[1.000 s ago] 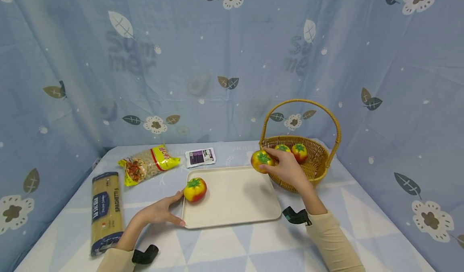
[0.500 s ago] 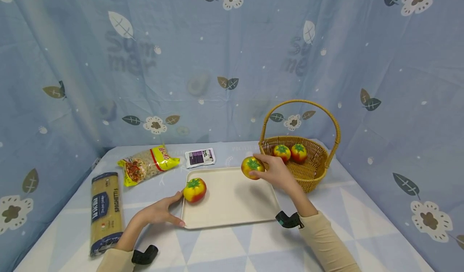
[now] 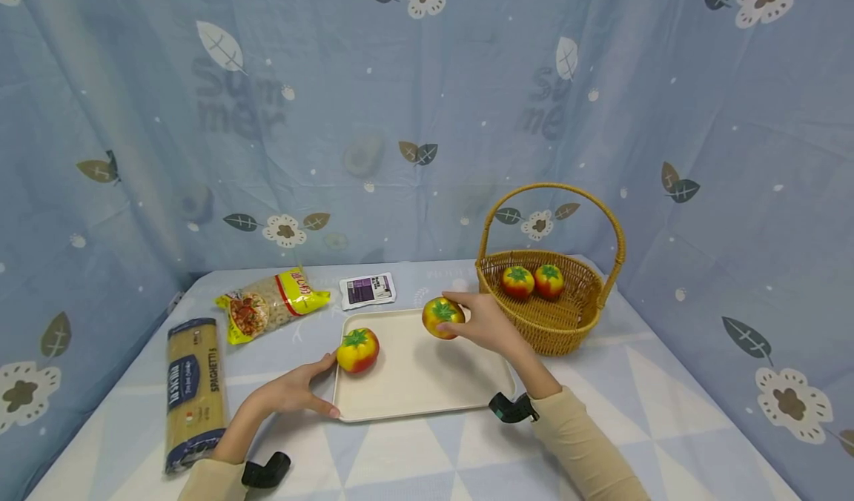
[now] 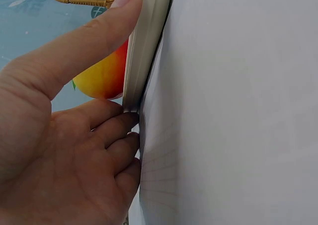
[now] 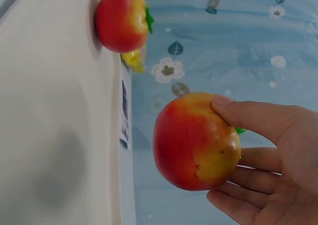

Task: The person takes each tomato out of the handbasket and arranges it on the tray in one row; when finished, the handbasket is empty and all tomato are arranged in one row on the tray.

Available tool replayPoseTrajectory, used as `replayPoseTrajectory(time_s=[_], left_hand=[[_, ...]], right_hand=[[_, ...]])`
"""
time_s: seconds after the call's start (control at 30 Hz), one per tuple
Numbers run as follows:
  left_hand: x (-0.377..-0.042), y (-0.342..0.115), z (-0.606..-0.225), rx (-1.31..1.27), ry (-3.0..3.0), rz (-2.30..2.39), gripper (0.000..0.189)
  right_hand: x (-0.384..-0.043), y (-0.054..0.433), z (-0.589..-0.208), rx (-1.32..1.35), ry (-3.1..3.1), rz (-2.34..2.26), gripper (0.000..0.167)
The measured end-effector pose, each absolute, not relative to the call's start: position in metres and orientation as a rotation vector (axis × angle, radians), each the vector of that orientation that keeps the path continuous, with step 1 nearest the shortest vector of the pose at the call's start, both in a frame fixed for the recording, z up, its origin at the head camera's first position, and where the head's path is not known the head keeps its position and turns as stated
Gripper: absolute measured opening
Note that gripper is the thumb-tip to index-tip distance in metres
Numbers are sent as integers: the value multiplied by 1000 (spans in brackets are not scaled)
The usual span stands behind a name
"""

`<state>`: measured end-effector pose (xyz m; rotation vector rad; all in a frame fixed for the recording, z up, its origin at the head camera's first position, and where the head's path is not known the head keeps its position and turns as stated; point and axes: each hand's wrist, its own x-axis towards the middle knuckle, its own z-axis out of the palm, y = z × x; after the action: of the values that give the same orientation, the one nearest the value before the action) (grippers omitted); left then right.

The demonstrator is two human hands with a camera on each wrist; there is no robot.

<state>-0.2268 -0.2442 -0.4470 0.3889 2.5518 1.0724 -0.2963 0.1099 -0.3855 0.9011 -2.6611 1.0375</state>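
In the head view my right hand holds a red-and-yellow tomato with a green leafy top over the right half of a cream tray. The right wrist view shows the thumb on one side of this tomato and the fingers on the other, its shadow falling on the tray. A second tomato sits at the tray's left edge. My left hand rests against the tray's left end, thumb near the front corner. In the left wrist view its fairly straight fingers touch the rim.
A wicker basket with a tall handle stands at the right, two tomatoes inside. Left of the tray lie a spaghetti pack and a yellow-ended food bag. A small white-and-purple packet lies behind it. Patterned curtains enclose the table.
My right hand has carried the tomato leftward from beside the basket to over the tray, and both tomatoes in the basket now show fully. The left hand and tray have stayed put.
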Motion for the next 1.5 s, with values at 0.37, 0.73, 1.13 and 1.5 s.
replayPoseTrajectory(time_s=[0.37, 0.73, 1.13, 1.5], left_hand=[[-226, -246, -447, 455, 2566, 1086, 109], [-226, -247, -447, 450, 2559, 1086, 110], [-226, -246, -447, 459, 2551, 1095, 110], [-230, -247, -450, 453, 2551, 1091, 113]], right_hand=[[-296, 89, -390, 949, -2668, 1047, 59], [-297, 72, -398, 978, -2705, 1071, 59], [-302, 54, -418, 1049, -2738, 1075, 59], [-302, 43, -427, 1067, -2742, 1004, 57]])
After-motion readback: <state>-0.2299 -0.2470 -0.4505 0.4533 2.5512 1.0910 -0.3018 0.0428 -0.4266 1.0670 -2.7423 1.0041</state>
